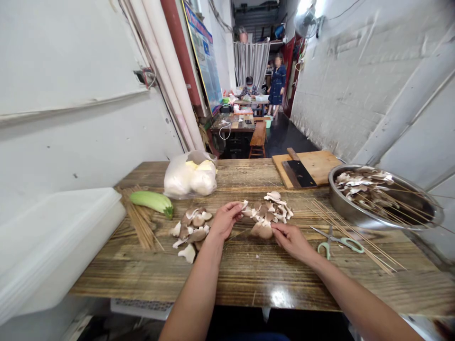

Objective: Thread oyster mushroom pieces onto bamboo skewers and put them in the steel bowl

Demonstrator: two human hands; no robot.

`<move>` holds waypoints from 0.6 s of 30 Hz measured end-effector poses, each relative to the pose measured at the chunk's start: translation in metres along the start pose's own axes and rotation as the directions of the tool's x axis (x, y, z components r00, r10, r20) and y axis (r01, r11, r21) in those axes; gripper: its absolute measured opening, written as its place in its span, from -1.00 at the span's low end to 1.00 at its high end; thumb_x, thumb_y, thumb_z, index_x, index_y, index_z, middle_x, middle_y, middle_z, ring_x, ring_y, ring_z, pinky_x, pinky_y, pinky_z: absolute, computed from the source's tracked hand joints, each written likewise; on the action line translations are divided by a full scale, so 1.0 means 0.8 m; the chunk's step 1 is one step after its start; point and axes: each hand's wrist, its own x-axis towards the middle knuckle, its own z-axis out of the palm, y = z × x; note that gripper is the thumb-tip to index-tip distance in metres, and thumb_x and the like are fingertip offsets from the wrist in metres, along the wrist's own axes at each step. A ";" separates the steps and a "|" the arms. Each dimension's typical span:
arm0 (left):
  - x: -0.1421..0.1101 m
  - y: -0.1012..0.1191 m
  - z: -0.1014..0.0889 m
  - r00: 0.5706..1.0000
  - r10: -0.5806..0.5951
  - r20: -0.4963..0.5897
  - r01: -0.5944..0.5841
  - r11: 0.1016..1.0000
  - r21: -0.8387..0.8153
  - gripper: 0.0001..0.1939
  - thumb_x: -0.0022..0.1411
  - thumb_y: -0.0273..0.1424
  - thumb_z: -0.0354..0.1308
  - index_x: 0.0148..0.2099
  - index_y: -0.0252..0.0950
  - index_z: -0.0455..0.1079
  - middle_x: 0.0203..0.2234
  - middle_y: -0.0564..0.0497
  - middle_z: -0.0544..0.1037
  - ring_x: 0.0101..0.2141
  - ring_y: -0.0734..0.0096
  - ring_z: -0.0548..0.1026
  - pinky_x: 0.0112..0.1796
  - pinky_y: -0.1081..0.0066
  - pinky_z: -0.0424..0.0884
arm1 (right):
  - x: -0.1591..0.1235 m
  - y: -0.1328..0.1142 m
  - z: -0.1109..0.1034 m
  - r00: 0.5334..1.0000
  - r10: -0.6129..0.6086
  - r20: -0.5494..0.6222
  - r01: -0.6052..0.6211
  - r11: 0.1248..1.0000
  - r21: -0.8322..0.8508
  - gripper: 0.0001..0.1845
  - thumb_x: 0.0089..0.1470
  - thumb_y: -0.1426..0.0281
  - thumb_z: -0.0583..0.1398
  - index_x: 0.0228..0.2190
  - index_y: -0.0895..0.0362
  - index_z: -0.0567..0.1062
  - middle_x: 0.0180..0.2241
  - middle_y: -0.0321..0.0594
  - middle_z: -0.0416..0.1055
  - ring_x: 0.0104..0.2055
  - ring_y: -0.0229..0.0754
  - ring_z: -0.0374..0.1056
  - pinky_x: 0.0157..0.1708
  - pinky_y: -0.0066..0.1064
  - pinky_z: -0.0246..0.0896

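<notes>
In the head view, the left hand (223, 222) pinches a small mushroom piece (245, 204) between its fingers (236, 207). The right hand (292, 240) pinches the edge of a brown mushroom (262, 230), which lies just left of its fingertips. Directly beyond and between both sets of fingers is a loose heap (280, 211) of mushrooms on the worktop (249, 284). Just left of the left fingers is a second pile (195, 226); farther left are a squash (151, 201) and a bundle of sticks (140, 225). Beyond the left fingers stands a bag (190, 179). Right of the right fingers are scissors (331, 238), open, then skewers (350, 235) and a bowl (333, 199) of mushrooms. Well beyond the right fingers, a cleaver (303, 174) rests on a board (325, 163).
</notes>
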 end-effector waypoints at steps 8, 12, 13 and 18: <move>0.000 -0.003 0.002 0.996 -0.030 0.080 0.031 0.999 -0.009 -0.75 -0.16 -0.37 0.34 -0.36 -0.36 0.47 -0.52 0.06 0.46 -0.50 0.59 0.35 -0.42 0.52 0.24 | 0.001 -0.006 -0.002 1.000 0.004 0.018 -0.003 1.000 -0.017 -0.67 0.16 0.29 -0.04 -0.52 0.16 0.35 -0.68 -0.38 0.14 -0.62 -0.33 0.07 -0.59 -0.51 -0.07; 0.000 -0.003 0.003 0.997 -0.027 0.070 0.029 0.999 -0.032 -0.73 -0.16 -0.33 0.34 -0.35 -0.35 0.47 -0.49 0.05 0.47 -0.46 0.58 0.37 -0.39 0.51 0.26 | 0.001 -0.006 -0.002 1.000 0.002 0.016 -0.001 0.999 -0.038 -0.68 0.16 0.30 -0.04 -0.51 0.17 0.37 -0.69 -0.38 0.14 -0.62 -0.33 0.07 -0.58 -0.51 -0.06; 0.000 -0.003 0.003 0.997 -0.022 0.067 0.024 0.999 -0.035 -0.72 -0.16 -0.33 0.34 -0.35 -0.35 0.47 -0.48 0.04 0.48 -0.45 0.58 0.37 -0.39 0.51 0.26 | 0.001 -0.006 -0.002 1.000 0.002 0.015 -0.002 0.999 -0.042 -0.69 0.16 0.30 -0.04 -0.50 0.17 0.37 -0.69 -0.38 0.15 -0.62 -0.33 0.07 -0.58 -0.51 -0.06; -0.001 -0.004 0.004 0.997 -0.014 0.073 0.015 1.000 -0.013 -0.72 -0.15 -0.32 0.34 -0.36 -0.37 0.47 -0.51 0.04 0.48 -0.48 0.58 0.37 -0.41 0.51 0.25 | 0.000 -0.007 -0.002 1.000 0.002 0.007 -0.001 0.998 -0.059 -0.70 0.15 0.32 -0.04 -0.50 0.17 0.37 -0.69 -0.38 0.15 -0.62 -0.32 0.08 -0.58 -0.51 -0.05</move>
